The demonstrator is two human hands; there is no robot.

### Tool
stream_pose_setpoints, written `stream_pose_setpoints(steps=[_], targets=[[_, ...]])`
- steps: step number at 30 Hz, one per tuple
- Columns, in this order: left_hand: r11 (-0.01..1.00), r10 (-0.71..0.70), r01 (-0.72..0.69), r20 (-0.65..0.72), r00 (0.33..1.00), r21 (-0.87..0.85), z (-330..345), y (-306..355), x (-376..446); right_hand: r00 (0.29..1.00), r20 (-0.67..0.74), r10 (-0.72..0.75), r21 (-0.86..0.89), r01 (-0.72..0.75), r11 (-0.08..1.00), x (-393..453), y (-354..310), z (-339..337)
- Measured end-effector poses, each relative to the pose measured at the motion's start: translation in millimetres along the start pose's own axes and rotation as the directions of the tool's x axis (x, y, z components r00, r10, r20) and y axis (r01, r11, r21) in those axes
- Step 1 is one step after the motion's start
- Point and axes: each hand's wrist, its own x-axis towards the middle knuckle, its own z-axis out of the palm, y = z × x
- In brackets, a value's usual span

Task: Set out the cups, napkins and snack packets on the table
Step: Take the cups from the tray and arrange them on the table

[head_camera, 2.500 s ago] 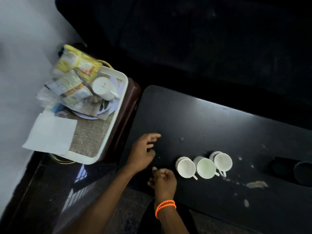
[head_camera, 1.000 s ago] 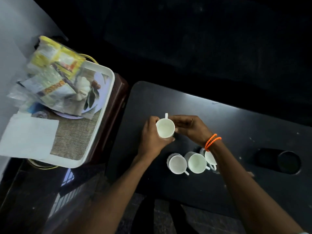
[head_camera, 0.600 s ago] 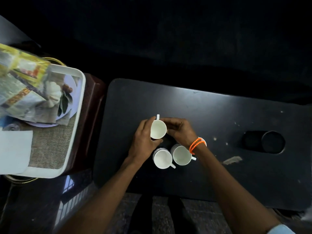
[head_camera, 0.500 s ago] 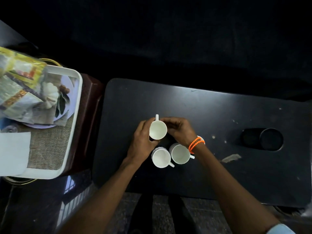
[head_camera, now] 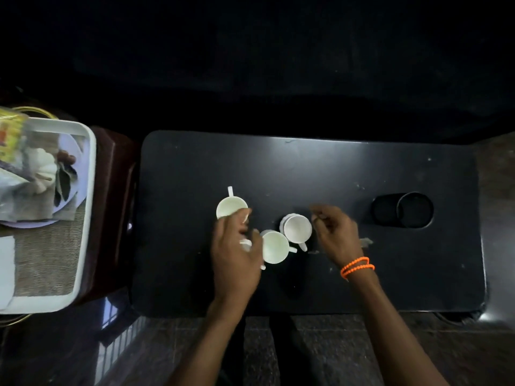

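Now the far cup (head_camera: 231,207) stands upright on the bench (head_camera: 362,168), handle pointing away, apart from two cups (head_camera: 274,246) nearer. Left hand (head_camera: 234,254) fingers are loosely spread, tips at its near rim, gripping nothing. Right hand (head_camera: 334,235) is loosely curled, empty. Napkins and packets on the tray (head_camera: 89,190) should be fetched next, judged.

Both forearms are bare from wrist to frame edge, with no sleeve visible. The right wrist carries an orange beaded bracelet (head_camera: 357,266) (two strands, or perhaps one looped twice; the blur leaves it unclear). The left wrist is unadorned.
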Motion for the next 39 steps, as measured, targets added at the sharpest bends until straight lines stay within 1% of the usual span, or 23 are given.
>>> stream_pose_setpoints(steps=[1,2,3,4,5,7,9,11,13,15,17,20,21,22,24,27,29,31,35,39], targets=[[0.994,-0.079,0.085,0.085,0.993,-0.069,11.6,10.2,-8.4,1.0,0.021,-0.006,-0.003,0.006,1.0,-2.8,4.9,-0.8],[0.974,-0.172,0.196,0.191,0.966,-0.115,23.5,19.4,-16.0,0.999,0.044,0.006,0.01,-0.006,1.0,-5.0,7.9,-1.7],[0.943,-0.258,0.308,0.307,0.916,-0.127,35.2,26.9,-23.0,0.998,0.062,0.024,0.039,-0.026,0.999,-6.5,10.2,-2.3],[0.916,-0.318,0.388,0.408,0.856,-0.1,46.3,32.2,-29.6,0.996,0.074,0.04,0.072,-0.045,0.996,-7.4,12.3,-3.0],[0.907,-0.346,0.418,0.48,0.806,-0.048,56.1,35.4,-35.3,0.995,0.083,0.051,0.101,-0.06,0.993,-8.3,14.0,-3.0],[0.91,-0.377,0.411,0.539,0.753,0.062,70.5,38.7,-42.5,0.99,0.114,0.081,0.152,-0.098,0.984,-9.6,16.1,-2.4],[0.9,-0.422,0.41,0.537,0.73,0.148,81.7,36.8,-44.1,0.976,0.17,0.133,0.251,-0.173,0.952,-9.9,17.0,-0.7],[0.886,-0.455,0.425,0.522,0.721,0.185,90.4,34.0,-44.0,0.955,0.233,0.183,0.333,-0.255,0.908,-8.3,17.3,1.0],[0.877,-0.469,0.446,0.512,0.719,0.177,96.4,33.0,-44.5,0.939,0.285,0.193,0.373,-0.294,0.88,-8.1,17.3,2.3],[0.864,-0.48,0.486,0.498,0.722,0.129,100.9,32.4,-45.5,0.932,0.312,0.185,0.378,-0.301,0.876,-8.3,17.6,2.9],[0.867,-0.468,0.492,0.459,0.755,0.074,102.3,29.9,-47.2,0.928,0.319,0.19,0.377,-0.308,0.874,-7.6,17.9,3.4],[0.923,-0.37,0.383,0.355,0.859,0.035,97.5,24.4,-55.0,0.92,0.331,0.208,0.371,-0.33,0.868,-6.4,17.4,3.6],[0.931,-0.352,0.364,0.33,0.876,0.024,95.6,23.2,-57.3,0.92,0.334,0.207,0.36,-0.327,0.874,-6.7,17.6,3.0],[0.928,-0.357,0.372,0.315,0.879,0.014,94.4,22.9,-58.2,0.919,0.337,0.204,0.356,-0.325,0.876,-7.7,17.7,2.2],[0.899,-0.417,0.438,0.325,0.849,0.008,95.6,22.9,-55.2,0.916,0.346,0.204,0.369,-0.333,0.868,-10.5,18.2,-0.5],[0.837,-0.505,0.547,0.407,0.761,0.017,101.9,24.4,-47.2,0.913,0.351,0.206,0.366,-0.337,0.867,-13.7,18.9,-3.2],[0.799,-0.54,0.601,0.441,0.717,0.002,105.3,25.0,-42.8,0.907,0.358,0.221,0.365,-0.354,0.861,-15.4,20.9,-3.9],[0.795,-0.542,0.607,0.461,0.703,0.008,106.2,25.9,-41.0,0.901,0.368,0.231,0.367,-0.369,0.854,-17.6,23.9,-5.4],[0.822,-0.5,0.57,0.493,0.712,0.009,103.7,26.9,-49.1,0.913,0.34,0.227,0.429,-0.365,0.826,-28.2,29.3,-10.6],[0.792,-0.495,0.61,0.558,0.665,-0.024,100.9,18.6,-68.0,0.914,0.256,0.315,0.476,-0.402,0.782,-51.1,40.0,-14.3]])
